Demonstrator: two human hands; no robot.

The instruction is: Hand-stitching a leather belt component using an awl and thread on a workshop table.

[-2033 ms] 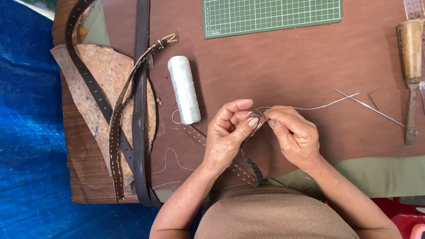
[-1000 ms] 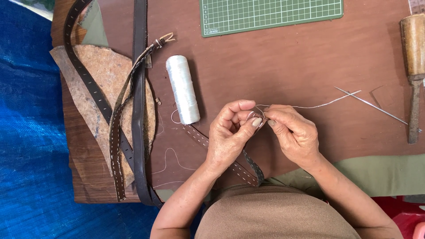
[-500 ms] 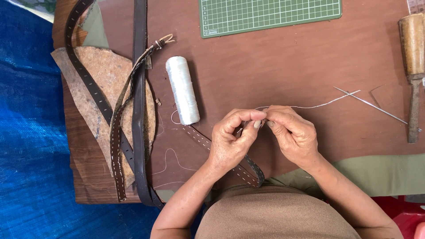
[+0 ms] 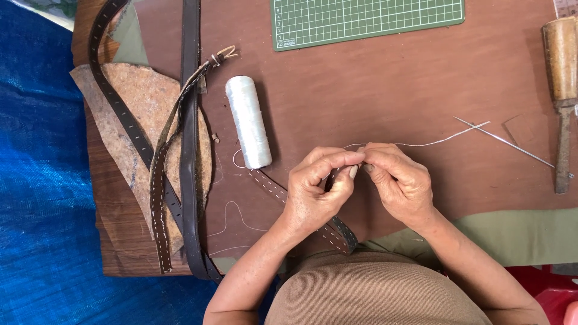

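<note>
Fingertips of both hands are pressed together just below the middle of the brown mat (image 4: 373,84), where the left hand (image 4: 316,192) and right hand (image 4: 400,183) meet. A stitched strap (image 4: 283,194) is pinched at its end by the left hand, and the strap is laid out toward 10 o'clock and 5 o'clock beneath it. A white thread (image 4: 421,144) is pinched by the right hand and is led off toward 2 o'clock, where it crosses a needle (image 4: 512,144). A thread spool (image 4: 248,121) is laid at 10 o'clock, near the left hand but apart from it. Belts (image 4: 186,150) are heaped at 9 o'clock over the mat's left edge. A cutting mat (image 4: 367,21) is set at 12 o'clock along the top edge, and an awl (image 4: 563,90) at 3 o'clock by the right edge. Bare mat is left between the hands and the cutting mat.
</note>
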